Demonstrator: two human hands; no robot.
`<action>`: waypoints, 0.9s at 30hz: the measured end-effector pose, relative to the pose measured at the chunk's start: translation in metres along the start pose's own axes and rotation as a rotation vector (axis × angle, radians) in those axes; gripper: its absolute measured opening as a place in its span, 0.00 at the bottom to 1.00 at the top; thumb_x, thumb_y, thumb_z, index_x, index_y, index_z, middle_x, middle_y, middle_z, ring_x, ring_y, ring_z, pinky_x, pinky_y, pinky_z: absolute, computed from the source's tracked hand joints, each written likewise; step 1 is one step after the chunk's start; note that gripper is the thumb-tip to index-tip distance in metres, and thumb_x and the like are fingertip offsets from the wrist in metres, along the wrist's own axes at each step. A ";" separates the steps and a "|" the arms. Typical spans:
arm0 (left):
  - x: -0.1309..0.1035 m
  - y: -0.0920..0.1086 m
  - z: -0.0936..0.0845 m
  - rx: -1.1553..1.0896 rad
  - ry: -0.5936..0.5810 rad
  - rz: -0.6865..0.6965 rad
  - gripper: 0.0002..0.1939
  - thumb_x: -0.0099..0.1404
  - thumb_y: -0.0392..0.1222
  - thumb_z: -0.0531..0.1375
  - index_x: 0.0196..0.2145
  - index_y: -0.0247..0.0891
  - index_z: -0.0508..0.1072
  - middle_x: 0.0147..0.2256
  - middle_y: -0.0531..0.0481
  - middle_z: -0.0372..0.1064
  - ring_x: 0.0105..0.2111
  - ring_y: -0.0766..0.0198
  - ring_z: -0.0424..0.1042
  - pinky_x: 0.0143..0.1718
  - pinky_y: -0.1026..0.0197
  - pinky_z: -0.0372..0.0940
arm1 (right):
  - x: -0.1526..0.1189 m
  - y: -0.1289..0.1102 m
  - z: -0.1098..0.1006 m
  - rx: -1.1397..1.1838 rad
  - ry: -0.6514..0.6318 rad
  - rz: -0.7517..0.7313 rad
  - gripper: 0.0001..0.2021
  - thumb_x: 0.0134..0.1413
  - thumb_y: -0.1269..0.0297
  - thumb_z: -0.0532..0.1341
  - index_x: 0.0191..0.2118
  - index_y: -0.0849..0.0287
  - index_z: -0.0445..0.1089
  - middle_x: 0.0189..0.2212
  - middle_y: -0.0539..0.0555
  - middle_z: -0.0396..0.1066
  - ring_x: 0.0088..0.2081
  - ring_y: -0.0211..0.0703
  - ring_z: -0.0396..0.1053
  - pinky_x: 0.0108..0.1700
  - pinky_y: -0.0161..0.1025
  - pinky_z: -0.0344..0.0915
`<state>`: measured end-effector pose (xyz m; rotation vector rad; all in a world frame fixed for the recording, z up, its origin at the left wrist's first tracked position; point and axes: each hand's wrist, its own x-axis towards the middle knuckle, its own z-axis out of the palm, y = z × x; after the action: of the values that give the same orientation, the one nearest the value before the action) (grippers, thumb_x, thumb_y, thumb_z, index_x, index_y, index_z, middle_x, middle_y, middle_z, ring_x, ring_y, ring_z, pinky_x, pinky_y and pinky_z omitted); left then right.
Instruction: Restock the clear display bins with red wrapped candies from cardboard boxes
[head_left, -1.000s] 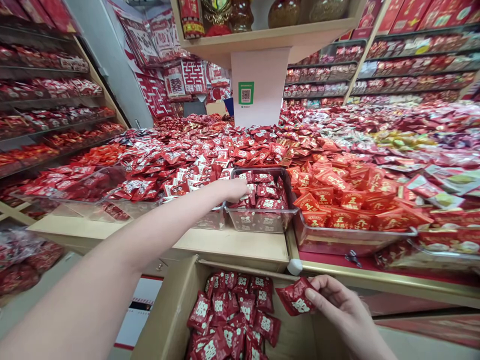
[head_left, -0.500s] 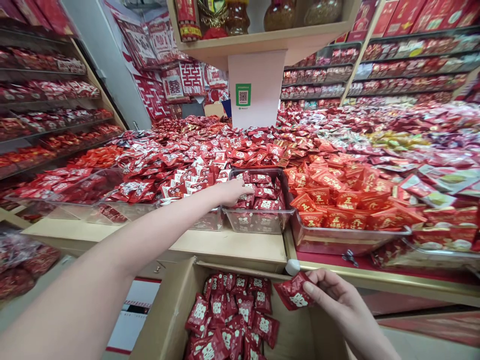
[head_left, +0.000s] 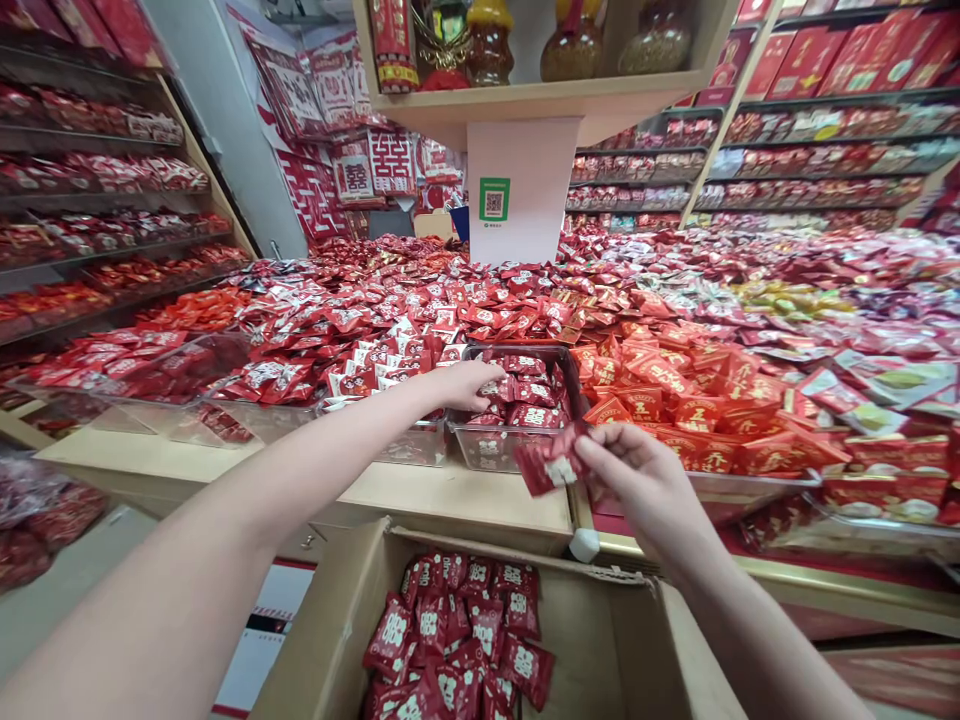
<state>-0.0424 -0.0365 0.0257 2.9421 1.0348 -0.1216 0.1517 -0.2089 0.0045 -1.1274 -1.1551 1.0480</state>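
My left hand [head_left: 474, 386] reaches into a clear plastic bin [head_left: 491, 452] of dark red candy packets [head_left: 536, 413]. Its fingers are stretched out and rest on packets along the bin's left side; part of the fingertips is hard to see. In front of the bin's right corner, my right hand [head_left: 626, 470] pinches one dark red candy packet [head_left: 551, 462] with a white print, slightly blurred by motion. Below, an open cardboard box [head_left: 600, 610] holds several packets of the same kind [head_left: 484, 625], heaped toward its left side.
The wooden counter edge [head_left: 450, 498] runs between box and bin. Orange-red packets [head_left: 697, 415] fill a bin to the right, white-and-red ones [head_left: 386, 362] lie to the left. A white post with a QR sign [head_left: 493, 200] stands behind, under a wooden shelf [head_left: 555, 95].
My right hand has lifted the candy packet from above the cardboard box up and left toward the clear bin. My left hand stays in the bin, nearly in place. The view has tilted slightly.
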 end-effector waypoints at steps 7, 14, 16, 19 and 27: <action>0.004 0.000 -0.013 -0.060 -0.024 -0.161 0.22 0.49 0.43 0.57 0.44 0.39 0.61 0.39 0.48 0.67 0.35 0.60 0.67 0.32 0.64 0.60 | 0.086 -0.008 0.030 -0.640 0.173 -0.266 0.08 0.43 0.61 0.59 0.22 0.60 0.62 0.19 0.49 0.63 0.22 0.36 0.59 0.28 0.36 0.56; 0.015 -0.010 -0.017 -0.093 -0.023 -0.261 0.19 0.52 0.43 0.54 0.43 0.39 0.62 0.36 0.50 0.68 0.31 0.63 0.67 0.28 0.65 0.60 | 0.109 0.011 0.040 -0.824 0.164 -0.235 0.08 0.43 0.60 0.58 0.23 0.59 0.64 0.20 0.49 0.66 0.24 0.38 0.63 0.29 0.36 0.56; 0.019 -0.013 -0.016 -0.085 -0.025 -0.269 0.20 0.51 0.43 0.55 0.43 0.39 0.62 0.35 0.50 0.68 0.30 0.63 0.67 0.28 0.65 0.60 | 0.115 0.017 0.046 -0.809 0.161 -0.163 0.07 0.42 0.61 0.59 0.22 0.59 0.64 0.20 0.49 0.67 0.24 0.38 0.64 0.29 0.35 0.58; 0.024 -0.016 -0.012 -0.056 -0.025 -0.258 0.21 0.49 0.43 0.57 0.43 0.39 0.63 0.36 0.49 0.69 0.31 0.62 0.68 0.29 0.64 0.60 | 0.124 0.023 0.055 -0.755 0.105 -0.035 0.07 0.40 0.63 0.62 0.21 0.59 0.64 0.19 0.50 0.68 0.23 0.38 0.66 0.27 0.34 0.61; 0.021 -0.016 -0.005 -0.001 0.026 -0.168 0.11 0.47 0.38 0.59 0.32 0.40 0.72 0.32 0.52 0.71 0.30 0.63 0.68 0.31 0.65 0.60 | 0.130 0.039 0.064 -0.662 -0.037 0.203 0.10 0.40 0.67 0.63 0.32 0.61 0.64 0.25 0.53 0.71 0.17 0.37 0.67 0.19 0.33 0.63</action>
<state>-0.0361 -0.0104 0.0288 2.8590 1.2837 -0.0846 0.1017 -0.0689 -0.0136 -1.7764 -1.4935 0.8533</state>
